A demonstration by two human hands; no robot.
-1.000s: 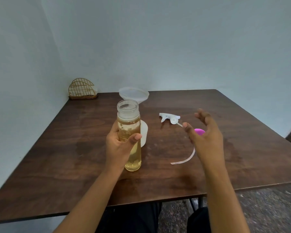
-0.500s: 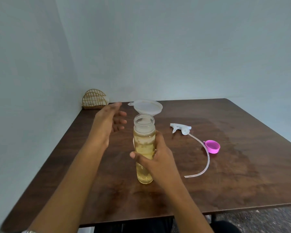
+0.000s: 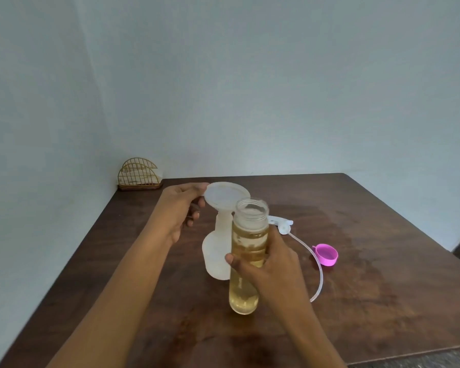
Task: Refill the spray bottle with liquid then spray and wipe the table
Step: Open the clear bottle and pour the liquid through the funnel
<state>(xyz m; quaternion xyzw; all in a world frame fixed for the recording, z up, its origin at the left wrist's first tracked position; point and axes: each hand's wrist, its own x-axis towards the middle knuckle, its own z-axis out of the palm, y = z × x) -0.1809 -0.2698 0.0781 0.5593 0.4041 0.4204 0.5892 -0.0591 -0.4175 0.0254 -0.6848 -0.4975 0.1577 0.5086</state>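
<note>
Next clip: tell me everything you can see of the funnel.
The funnel is translucent white plastic, with a wide round bowl narrowing to a short stem. It stands roughly upright, its stem set in the neck of the white spray bottle. The left hand pinches its left rim. The bowl looks empty. The clear refill bottle, gripped by the right hand, hides the funnel's lower right edge.

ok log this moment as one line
phase: pre-pour | left hand: pinches funnel rim, funnel in spray bottle | right hand: grips open refill bottle | sprayer head, pink cap: on table
</note>
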